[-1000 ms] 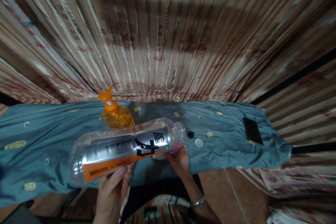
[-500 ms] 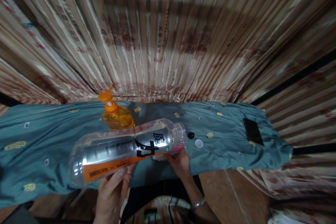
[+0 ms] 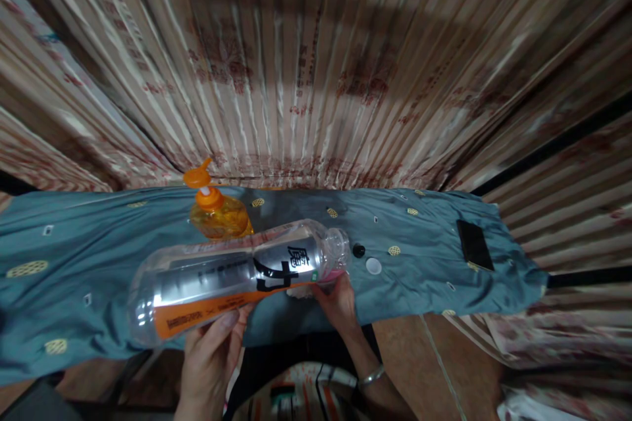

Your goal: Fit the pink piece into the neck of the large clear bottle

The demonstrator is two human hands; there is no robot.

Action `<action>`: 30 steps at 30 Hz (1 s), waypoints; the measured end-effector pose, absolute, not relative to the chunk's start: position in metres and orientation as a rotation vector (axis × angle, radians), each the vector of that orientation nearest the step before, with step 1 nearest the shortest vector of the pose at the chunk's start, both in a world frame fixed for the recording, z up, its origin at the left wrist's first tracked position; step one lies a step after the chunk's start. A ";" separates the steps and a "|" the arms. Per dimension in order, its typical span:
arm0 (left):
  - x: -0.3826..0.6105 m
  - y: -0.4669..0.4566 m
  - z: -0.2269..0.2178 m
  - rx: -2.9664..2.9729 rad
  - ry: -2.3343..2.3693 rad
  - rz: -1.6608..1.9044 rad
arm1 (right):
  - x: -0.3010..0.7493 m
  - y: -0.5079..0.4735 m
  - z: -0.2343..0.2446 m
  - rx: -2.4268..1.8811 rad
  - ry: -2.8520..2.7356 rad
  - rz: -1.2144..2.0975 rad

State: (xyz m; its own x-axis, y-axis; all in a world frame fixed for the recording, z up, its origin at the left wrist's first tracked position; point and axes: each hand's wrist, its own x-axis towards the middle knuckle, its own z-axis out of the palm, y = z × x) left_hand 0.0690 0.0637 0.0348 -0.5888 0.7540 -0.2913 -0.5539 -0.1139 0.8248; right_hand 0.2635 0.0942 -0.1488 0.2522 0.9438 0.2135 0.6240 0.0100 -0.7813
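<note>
My left hand (image 3: 214, 352) is wrapped round the underside of a large clear plastic bottle (image 3: 197, 283) with a silver and orange label. The bottle lies tilted across my view, its uncapped mouth to the right. Below its neck, my right hand (image 3: 338, 302) is closed on a pinkish see-through thing (image 3: 334, 278), mostly hidden by the bottle and my fingers. Something white and crumpled (image 3: 300, 292) shows beside those fingers, partly covered. A black cap (image 3: 359, 250) and a white round lid (image 3: 374, 266) rest on the cloth right of the bottle mouth.
An orange pump bottle (image 3: 222, 217) with amber liquid stands behind the large bottle. A dark phone-like slab (image 3: 474, 245) lies at the right of the teal tablecloth (image 3: 409, 289). Pleated curtains (image 3: 306, 79) hang close behind the table and at its sides.
The view has shifted very slightly. Both hands keep their hold, and the large bottle stays tilted with its mouth above my right hand.
</note>
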 end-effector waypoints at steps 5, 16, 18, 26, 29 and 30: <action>0.069 0.063 0.038 0.288 1.197 1.838 | 0.263 0.094 -0.148 -1.700 -1.459 0.501; 0.065 0.061 0.029 0.305 1.205 1.822 | 0.264 0.093 -0.152 -1.722 -1.488 0.476; 0.065 0.061 0.031 0.297 1.202 1.837 | 0.265 0.093 -0.152 -1.734 -1.484 0.474; 0.067 0.061 0.036 0.262 1.193 1.801 | 0.265 0.094 -0.151 -1.707 -1.479 0.498; 0.066 0.059 0.033 0.260 1.205 1.786 | 0.264 0.094 -0.150 -1.704 -1.481 0.501; 0.065 0.059 0.032 0.265 1.205 1.781 | 0.264 0.094 -0.150 -1.709 -1.477 0.501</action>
State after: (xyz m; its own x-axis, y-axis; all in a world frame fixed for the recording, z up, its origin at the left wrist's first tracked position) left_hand 0.0654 0.0592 0.0320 -0.5378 0.7867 -0.3030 -0.5742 -0.0787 0.8149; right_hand 0.2636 0.0939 -0.1499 0.2377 0.9501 0.2020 0.6309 0.0071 -0.7758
